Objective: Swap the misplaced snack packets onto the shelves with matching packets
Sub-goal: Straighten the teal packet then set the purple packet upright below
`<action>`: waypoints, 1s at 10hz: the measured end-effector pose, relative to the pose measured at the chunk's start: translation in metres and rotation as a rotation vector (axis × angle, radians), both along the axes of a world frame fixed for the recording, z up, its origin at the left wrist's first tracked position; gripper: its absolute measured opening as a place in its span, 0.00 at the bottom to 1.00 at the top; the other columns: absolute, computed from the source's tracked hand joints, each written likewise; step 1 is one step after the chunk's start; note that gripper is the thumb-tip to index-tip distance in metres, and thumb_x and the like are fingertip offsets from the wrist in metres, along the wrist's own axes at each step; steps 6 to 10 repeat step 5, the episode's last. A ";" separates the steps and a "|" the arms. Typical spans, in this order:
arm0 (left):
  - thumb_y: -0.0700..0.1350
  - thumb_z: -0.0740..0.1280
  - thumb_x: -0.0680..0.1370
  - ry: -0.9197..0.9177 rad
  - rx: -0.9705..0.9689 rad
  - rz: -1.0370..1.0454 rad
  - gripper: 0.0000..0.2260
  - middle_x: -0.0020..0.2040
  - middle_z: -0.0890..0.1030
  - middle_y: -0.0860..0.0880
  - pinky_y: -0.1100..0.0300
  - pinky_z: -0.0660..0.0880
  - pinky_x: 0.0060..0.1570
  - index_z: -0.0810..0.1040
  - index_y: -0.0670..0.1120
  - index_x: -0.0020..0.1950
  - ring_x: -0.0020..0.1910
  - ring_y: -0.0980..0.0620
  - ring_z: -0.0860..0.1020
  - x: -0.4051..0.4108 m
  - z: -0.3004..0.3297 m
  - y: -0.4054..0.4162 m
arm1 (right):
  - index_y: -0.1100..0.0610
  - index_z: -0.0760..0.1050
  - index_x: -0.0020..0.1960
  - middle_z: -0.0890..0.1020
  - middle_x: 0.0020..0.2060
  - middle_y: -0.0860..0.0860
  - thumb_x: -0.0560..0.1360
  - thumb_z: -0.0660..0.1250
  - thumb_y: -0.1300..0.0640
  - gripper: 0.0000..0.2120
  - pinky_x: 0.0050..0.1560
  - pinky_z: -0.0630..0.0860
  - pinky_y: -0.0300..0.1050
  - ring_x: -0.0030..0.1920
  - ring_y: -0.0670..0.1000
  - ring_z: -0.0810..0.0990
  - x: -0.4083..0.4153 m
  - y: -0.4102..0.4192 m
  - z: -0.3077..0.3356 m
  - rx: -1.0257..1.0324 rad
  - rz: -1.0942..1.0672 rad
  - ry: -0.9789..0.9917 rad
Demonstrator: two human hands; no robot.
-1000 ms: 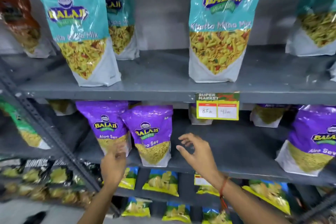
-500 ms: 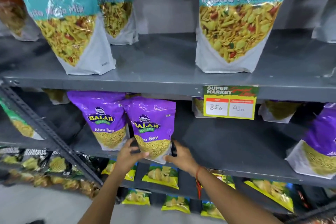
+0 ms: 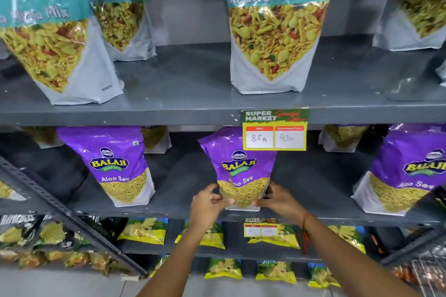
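A purple Aloo Sev packet (image 3: 237,164) stands upright on the middle shelf (image 3: 183,212), below the price tag. My left hand (image 3: 208,202) grips its lower left corner and my right hand (image 3: 277,199) grips its lower right corner. Another purple Aloo Sev packet (image 3: 113,164) stands to the left, and a third (image 3: 405,171) at the right. Teal Khatta Mitha Mix packets (image 3: 277,24) stand on the upper shelf (image 3: 193,113), one of them (image 3: 48,36) at the left.
A yellow and green price tag (image 3: 275,129) hangs from the upper shelf's edge, overlapping the held packet's top. Small yellow chip packets (image 3: 144,230) fill the lower shelves. A slanted metal brace (image 3: 60,212) crosses the lower left. More packets sit at the back of the middle shelf.
Both hands closed on the second purple packet and slid it to the right along the middle shelf, away from the left purple packet. The camera moved closer.
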State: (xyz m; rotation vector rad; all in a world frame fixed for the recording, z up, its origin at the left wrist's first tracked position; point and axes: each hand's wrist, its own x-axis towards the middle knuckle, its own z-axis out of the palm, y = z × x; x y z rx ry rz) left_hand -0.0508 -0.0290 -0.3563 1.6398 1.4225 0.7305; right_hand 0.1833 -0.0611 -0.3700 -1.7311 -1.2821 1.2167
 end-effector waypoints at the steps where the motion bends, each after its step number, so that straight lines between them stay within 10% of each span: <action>1: 0.57 0.79 0.62 0.039 0.000 -0.008 0.29 0.43 0.88 0.51 0.59 0.81 0.45 0.78 0.49 0.60 0.42 0.62 0.84 0.021 0.002 -0.002 | 0.50 0.77 0.53 0.85 0.57 0.55 0.64 0.81 0.59 0.21 0.63 0.78 0.55 0.58 0.55 0.84 0.017 -0.003 0.004 -0.019 -0.001 0.000; 10: 0.59 0.76 0.66 0.069 0.037 0.079 0.37 0.50 0.87 0.48 0.54 0.78 0.54 0.71 0.47 0.71 0.52 0.53 0.83 0.022 0.011 -0.020 | 0.53 0.67 0.63 0.81 0.52 0.47 0.66 0.81 0.60 0.32 0.56 0.80 0.52 0.56 0.55 0.82 0.008 -0.031 0.022 0.103 -0.096 -0.031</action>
